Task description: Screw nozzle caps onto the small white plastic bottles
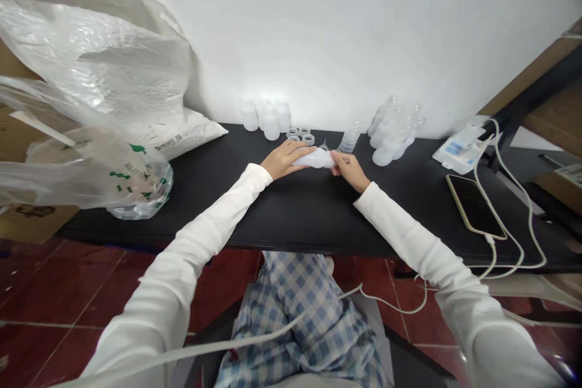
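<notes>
A frosted white plastic bottle [311, 158] lies sideways between my hands, just above the black table. My left hand [286, 159] is wrapped around its left end. At the right end, my right hand [349, 168] grips the neck with thumb and fingers pinched together; any small part inside that pinch is hidden. Right behind the bottle is a clear pointed piece [324, 145]. Several translucent rings [305, 133] sit beyond my left hand. A leaning stack of clear caps [350, 136] stands behind my right hand.
Several frosted bottles [271, 122] stand against the wall; more with clear tops [393, 133] are grouped at right. Plastic bags [136, 176] crowd the left. A phone [475, 206] with a white cable [493, 251] and a white packet [461, 147] lie on the black table [313, 212].
</notes>
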Demonstrator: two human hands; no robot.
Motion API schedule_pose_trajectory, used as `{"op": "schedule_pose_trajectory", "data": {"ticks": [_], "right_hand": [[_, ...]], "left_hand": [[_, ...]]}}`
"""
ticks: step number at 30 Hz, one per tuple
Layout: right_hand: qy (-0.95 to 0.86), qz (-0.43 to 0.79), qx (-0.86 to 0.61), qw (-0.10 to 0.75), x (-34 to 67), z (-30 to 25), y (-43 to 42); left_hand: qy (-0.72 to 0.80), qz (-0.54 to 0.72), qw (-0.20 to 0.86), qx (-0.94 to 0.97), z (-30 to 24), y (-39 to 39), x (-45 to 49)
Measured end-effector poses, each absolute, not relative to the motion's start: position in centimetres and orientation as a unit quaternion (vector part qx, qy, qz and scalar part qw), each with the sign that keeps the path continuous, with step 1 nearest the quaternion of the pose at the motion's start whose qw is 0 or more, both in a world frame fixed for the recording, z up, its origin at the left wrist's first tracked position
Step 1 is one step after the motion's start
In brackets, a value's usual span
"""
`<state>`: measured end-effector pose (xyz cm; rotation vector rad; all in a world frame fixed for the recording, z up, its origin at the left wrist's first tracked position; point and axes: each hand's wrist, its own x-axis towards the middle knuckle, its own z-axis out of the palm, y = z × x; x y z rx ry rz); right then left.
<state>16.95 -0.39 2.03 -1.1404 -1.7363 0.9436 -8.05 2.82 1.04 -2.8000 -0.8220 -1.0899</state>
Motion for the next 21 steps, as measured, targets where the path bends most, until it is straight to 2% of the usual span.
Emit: {"op": "schedule_pose_trajectory", "data": {"ticks": [3,7,11,12,14,17,19,21], "right_hand": [[-0.646,0.458,-0.468,0.393,16.6,2.0,-0.3],[-0.600,0.530,-0.454,0.391,16.2,2.4,-0.6],[-0.617,0.535,-0.456,0.355,16.6,2.8,-0.5],[-0.631,0.508,-0.466,0.355,17.0,2.9,-0.4],[-0.661,0.395,-0.487,0.413,18.0,3.1,0.1],[-0.682,0.110,-0.490,0.532,19.8,3.4,0.8],[-0.697,-0.035,-0.491,0.522,20.9,3.6,1.3],[-0.722,-0.102,-0.500,0.468,21.4,3.4,1.8]], "left_hand": [[-0.241,-0.346,0.086,-0.903,0.6,3.4,-8.3],[-0.242,-0.374,0.115,-0.888,0.0,3.4,-8.1],[-0.259,-0.361,0.132,-0.886,0.2,3.2,-7.9],[-0.269,-0.360,0.130,-0.884,0.3,3.1,-7.8],[-0.299,-0.371,0.122,-0.871,0.6,2.9,-7.9],[-0.353,-0.398,0.110,-0.839,0.6,2.8,-8.1],[-0.373,-0.407,0.105,-0.827,0.5,2.8,-8.2],[-0.378,-0.410,0.105,-0.823,0.2,2.9,-8.3]]}}
